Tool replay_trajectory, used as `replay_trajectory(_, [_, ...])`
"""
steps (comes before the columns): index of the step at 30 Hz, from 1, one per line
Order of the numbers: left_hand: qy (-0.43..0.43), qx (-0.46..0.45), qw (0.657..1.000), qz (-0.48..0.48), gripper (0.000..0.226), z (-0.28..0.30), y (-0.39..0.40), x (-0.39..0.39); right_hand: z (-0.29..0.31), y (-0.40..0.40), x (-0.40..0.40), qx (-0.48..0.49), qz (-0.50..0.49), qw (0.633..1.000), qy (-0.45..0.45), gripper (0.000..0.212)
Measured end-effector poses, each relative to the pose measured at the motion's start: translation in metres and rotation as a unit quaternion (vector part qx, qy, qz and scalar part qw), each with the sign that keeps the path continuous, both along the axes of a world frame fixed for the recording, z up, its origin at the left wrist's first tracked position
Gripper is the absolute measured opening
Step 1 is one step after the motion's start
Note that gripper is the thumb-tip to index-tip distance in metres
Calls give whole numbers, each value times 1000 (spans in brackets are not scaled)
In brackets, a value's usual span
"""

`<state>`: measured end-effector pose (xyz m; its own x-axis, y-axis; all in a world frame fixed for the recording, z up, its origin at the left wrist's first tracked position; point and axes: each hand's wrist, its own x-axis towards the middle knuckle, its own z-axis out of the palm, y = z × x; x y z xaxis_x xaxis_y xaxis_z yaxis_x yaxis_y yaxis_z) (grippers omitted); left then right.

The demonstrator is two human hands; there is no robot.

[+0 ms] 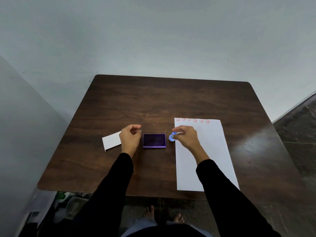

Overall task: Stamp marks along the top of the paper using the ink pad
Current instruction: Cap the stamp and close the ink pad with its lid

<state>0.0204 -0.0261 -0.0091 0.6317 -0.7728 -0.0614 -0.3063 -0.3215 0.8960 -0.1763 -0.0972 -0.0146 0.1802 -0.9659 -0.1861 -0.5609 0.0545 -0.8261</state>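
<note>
A white sheet of paper (210, 151) lies on the right of the dark wooden table (153, 100), with several red smiley marks (192, 120) in a row along its top edge. An open purple ink pad (154, 140) sits in the middle. My right hand (185, 136) holds a small blue stamp (172, 136) tilted just right of the pad, over the paper's left edge. My left hand (130, 136) hovers left of the pad, fingers curled, holding nothing I can see.
A white lid or card (111, 141) lies left of my left hand, partly under it. Grey walls stand behind and to the left of the table. Clutter sits on the floor below the table's near left corner.
</note>
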Motion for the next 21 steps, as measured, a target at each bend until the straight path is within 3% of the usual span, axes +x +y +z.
replay_trajectory(6, [-28, -2, 998, 64, 21, -4, 5, 21, 0, 7, 11, -30, 29, 996, 75, 21])
replay_trajectory(13, [-40, 25, 987, 157, 34, -2, 20, 43, 18, 9, 45, -96, 18, 995, 29, 27])
replay_trajectory(16, [-37, 75, 978, 193, 42, -3, 30, 50, 21, 15, 85, -98, 135, 982, 86, 38])
replay_trajectory(21, [-20, 105, 972, 208, 42, -5, 50, 46, 11, 43, 140, -55, 305, 926, 215, 66])
